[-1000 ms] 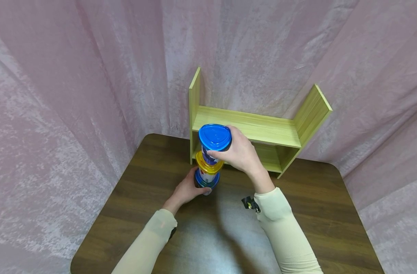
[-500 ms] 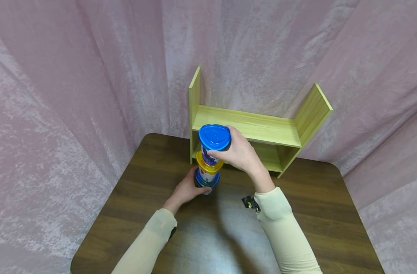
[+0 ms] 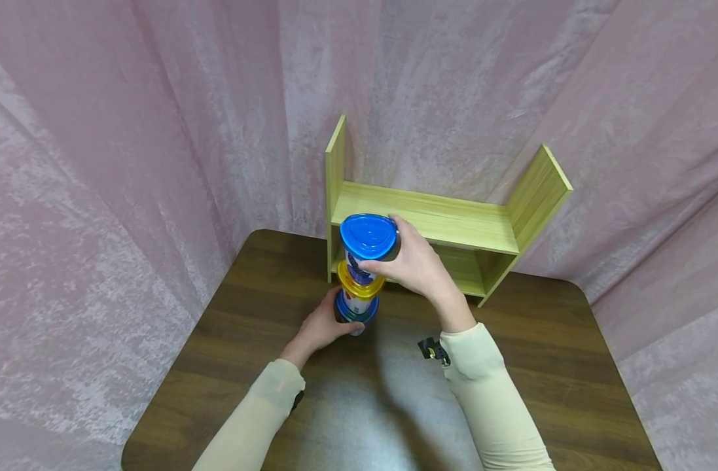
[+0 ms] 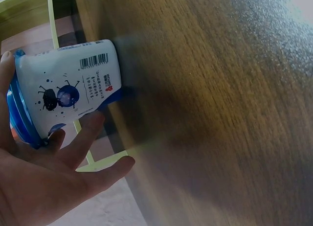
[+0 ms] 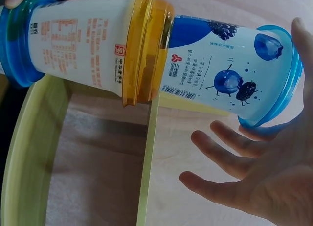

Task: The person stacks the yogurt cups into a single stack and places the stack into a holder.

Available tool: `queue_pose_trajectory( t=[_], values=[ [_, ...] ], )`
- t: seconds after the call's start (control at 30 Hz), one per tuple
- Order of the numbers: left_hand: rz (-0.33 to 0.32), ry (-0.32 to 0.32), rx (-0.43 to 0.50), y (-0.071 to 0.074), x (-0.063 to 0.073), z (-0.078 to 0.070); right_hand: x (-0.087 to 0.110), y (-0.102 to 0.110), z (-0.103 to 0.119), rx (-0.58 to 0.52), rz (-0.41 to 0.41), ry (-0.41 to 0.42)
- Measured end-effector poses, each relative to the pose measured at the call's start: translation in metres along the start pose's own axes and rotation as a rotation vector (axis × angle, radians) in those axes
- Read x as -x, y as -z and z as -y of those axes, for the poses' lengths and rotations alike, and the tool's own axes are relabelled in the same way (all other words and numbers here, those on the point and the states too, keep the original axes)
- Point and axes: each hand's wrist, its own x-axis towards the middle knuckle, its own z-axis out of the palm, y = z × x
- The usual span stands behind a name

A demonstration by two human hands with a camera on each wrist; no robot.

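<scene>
Three lidded yogurt cups stand stacked upright on the table. The bottom cup (image 4: 68, 89) has a blue lid and a white side with blueberry pictures. My left hand (image 3: 320, 325) holds it around the lid, thumb in front, other fingers spread beside it in the left wrist view. Above it sits the middle cup (image 5: 80, 45) with a yellow lid (image 3: 360, 285). The top cup (image 5: 220, 64), blue-lidded (image 3: 368, 235) and berry-printed, rests on that yellow lid. My right hand (image 3: 416, 260) holds the top cup near its lid with thumb and index finger, the remaining fingers stretched out.
A pale wooden shelf (image 3: 423, 209) with two tall side boards stands behind the cups, at the back of the brown wooden table (image 3: 264, 281). Pink curtains (image 3: 229, 131) hang around the table.
The top cup's lid has shifted very slightly left, and my right forearm has moved slightly right. My left hand and the lower cups look unchanged.
</scene>
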Motion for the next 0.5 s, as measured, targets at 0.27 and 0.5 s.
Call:
queue_pose_trajectory(
  t=[0.27, 0.5],
  values=[
    [0.009, 0.000, 0.004, 0.001, 0.001, -0.001, 0.006, 0.007, -0.006, -0.015, -0.001, -0.021],
    [0.011, -0.005, 0.017, 0.001, 0.001, 0.000, 0.012, 0.014, -0.015, -0.027, -0.043, 0.008]
  ],
)
